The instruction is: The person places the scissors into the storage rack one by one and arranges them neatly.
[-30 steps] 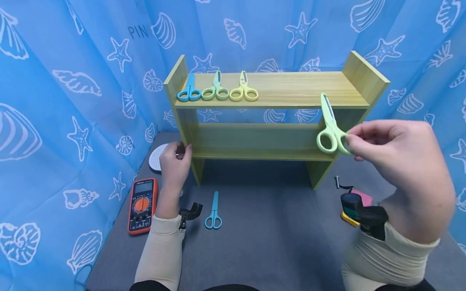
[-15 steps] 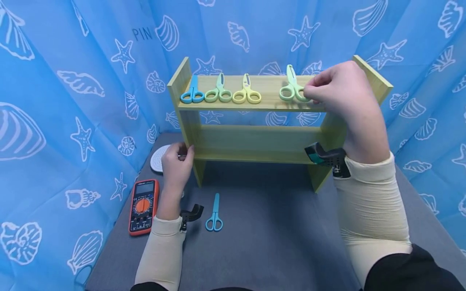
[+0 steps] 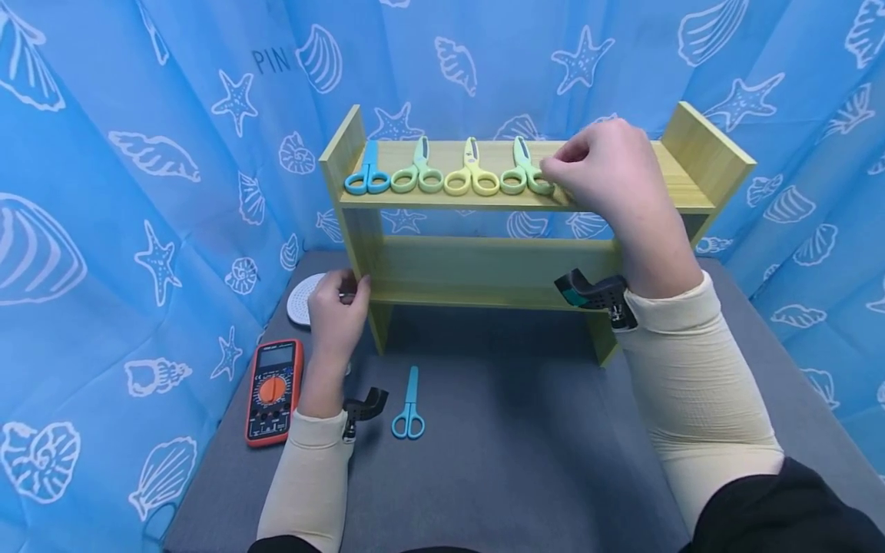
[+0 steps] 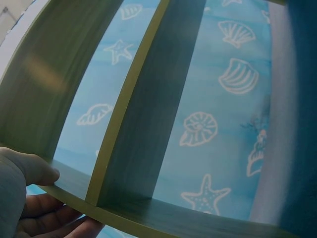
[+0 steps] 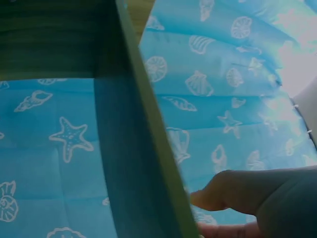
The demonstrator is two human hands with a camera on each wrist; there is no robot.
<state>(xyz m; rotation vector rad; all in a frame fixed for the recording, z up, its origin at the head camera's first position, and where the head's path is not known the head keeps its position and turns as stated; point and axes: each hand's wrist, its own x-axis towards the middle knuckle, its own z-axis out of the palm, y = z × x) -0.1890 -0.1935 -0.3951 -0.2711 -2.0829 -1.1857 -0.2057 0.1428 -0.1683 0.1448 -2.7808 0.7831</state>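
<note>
A yellow-green pair of scissors [image 3: 522, 163] lies on the top board of a wooden shelf [image 3: 512, 199], blades to the back. My right hand [image 3: 608, 173] pinches its right handle ring between thumb and fingertips. To its left in a row are yellow scissors [image 3: 472, 163], pale green scissors [image 3: 419, 165] and blue scissors [image 3: 369, 163]. My left hand [image 3: 336, 315] grips the shelf's left side panel; in the left wrist view the thumb [image 4: 42, 171] lies on the inner face and the fingers outside. The right wrist view shows the right fingers [image 5: 223, 191] beside a board edge, without the scissors.
Another blue pair of scissors [image 3: 410, 407] lies on the grey table [image 3: 498, 476] in front of the shelf. An orange multimeter [image 3: 273, 392] is left of the left forearm, and a round white perforated object [image 3: 299, 301] sits behind it. A blue shell-patterned curtain [image 3: 173, 230] surrounds the table.
My right hand has carried the yellow-green scissors left from the shelf's right side and down onto the top board, beside the yellow pair. The left hand has stayed on the side panel.
</note>
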